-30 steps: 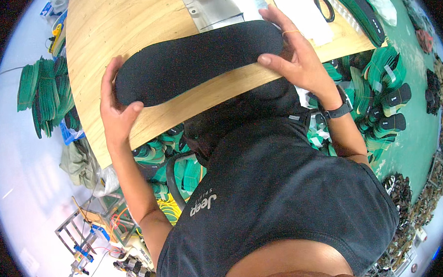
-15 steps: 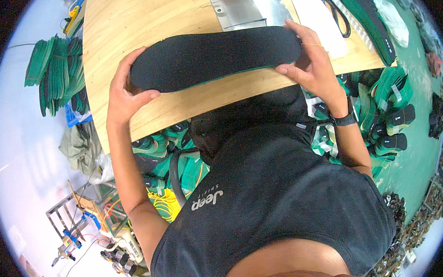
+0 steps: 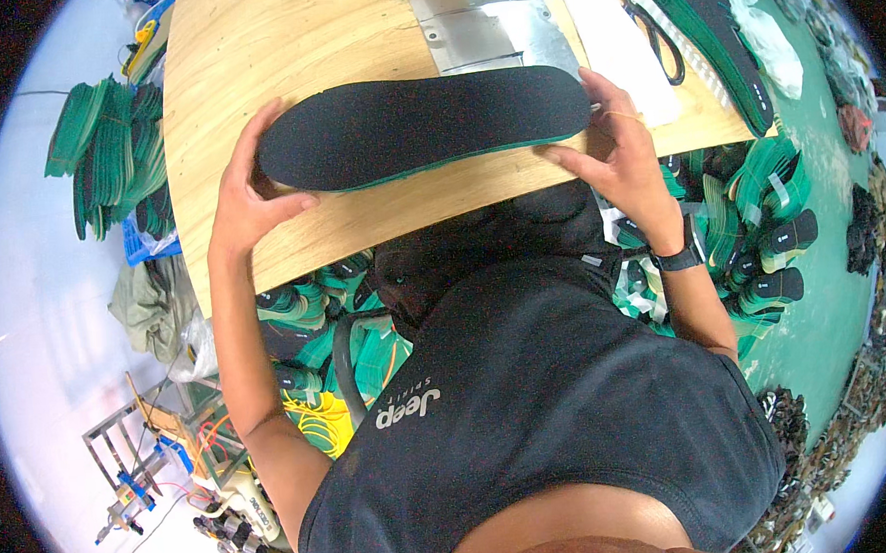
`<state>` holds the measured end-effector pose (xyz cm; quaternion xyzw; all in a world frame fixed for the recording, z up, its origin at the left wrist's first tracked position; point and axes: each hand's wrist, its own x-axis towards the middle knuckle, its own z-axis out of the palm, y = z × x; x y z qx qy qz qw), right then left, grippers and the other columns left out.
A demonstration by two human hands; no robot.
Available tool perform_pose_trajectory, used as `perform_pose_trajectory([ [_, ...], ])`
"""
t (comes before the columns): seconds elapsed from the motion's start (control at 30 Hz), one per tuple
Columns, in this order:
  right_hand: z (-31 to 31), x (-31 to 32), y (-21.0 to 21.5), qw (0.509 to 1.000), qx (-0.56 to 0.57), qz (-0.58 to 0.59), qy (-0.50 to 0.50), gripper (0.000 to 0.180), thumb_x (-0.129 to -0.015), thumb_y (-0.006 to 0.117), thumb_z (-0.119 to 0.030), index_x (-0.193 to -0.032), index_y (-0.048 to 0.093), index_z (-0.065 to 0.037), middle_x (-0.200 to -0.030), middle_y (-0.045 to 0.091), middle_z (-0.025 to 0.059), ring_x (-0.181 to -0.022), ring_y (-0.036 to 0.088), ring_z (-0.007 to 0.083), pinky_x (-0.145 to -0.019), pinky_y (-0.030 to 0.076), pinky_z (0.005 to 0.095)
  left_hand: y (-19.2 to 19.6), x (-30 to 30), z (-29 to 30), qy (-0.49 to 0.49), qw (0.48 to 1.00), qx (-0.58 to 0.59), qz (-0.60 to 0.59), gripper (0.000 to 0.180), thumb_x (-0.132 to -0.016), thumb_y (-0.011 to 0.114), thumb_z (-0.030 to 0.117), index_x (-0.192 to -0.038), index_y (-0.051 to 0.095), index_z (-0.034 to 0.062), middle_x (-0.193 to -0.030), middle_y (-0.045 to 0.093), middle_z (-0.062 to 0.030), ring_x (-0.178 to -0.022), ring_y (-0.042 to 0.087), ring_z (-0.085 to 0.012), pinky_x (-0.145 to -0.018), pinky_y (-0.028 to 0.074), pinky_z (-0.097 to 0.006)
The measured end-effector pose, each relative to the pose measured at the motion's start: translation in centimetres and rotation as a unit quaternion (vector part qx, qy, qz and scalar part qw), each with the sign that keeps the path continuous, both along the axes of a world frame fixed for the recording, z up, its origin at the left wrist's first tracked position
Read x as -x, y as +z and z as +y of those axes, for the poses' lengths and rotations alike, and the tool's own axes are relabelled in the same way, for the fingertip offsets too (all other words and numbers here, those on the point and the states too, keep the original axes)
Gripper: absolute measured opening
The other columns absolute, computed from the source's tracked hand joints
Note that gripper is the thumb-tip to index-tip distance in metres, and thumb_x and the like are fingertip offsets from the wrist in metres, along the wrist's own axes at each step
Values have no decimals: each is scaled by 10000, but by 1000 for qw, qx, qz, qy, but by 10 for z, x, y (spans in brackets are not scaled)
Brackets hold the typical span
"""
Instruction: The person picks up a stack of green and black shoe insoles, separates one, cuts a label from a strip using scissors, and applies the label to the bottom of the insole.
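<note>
Since half a second ago the black insole (image 3: 425, 127) has shifted little; it sits a touch flatter over the wooden table (image 3: 252, 66), and both hands keep their grip on its ends. The left hand (image 3: 243, 192) is curled around the rounded left end, fingers (image 3: 255, 126) over the far edge and thumb (image 3: 294, 206) under the near edge. From that hand the insole stretches rightward, its green underside showing as a thin line along the near edge. The right hand (image 3: 617, 152) pinches the other end, fingers spread on the top surface and thumb (image 3: 562, 155) at the near edge. Beyond the right hand lie a metal plate (image 3: 490, 34), scissors (image 3: 656, 40) and a stack of green insoles (image 3: 711, 32).
</note>
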<state>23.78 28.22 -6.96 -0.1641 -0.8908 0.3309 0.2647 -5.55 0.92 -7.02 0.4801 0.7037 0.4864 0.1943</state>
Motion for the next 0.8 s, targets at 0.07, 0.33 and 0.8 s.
perform_pose_trajectory([
  [0.07,-1,2,1,1000,-28,-4,-3,762,-698,807,-222,-1323,426,-13,-1118,530,195,-1006,525,337,-877,451,375,3,-4,2,4,1000,10,20,1104,-502,878,130,-1451,315,78,-1302,504,-148,-1208,492,-263,-1035,373,-353],
  [0.33,26,33,3,995,-104,0,15,666,-719,765,-230,-1262,471,19,-1037,576,232,-977,541,368,-845,455,409,12,-2,21,43,996,43,68,1162,-514,865,58,-1489,241,141,-1244,555,-189,-1140,553,-277,-985,438,-356],
  [0.8,51,84,18,996,92,-5,9,471,-714,695,-78,-1123,497,45,-842,621,190,-743,612,282,-669,494,374,4,36,53,52,996,4,67,1046,-570,867,101,-1455,310,78,-1271,536,-196,-1100,571,-253,-963,462,-346],
])
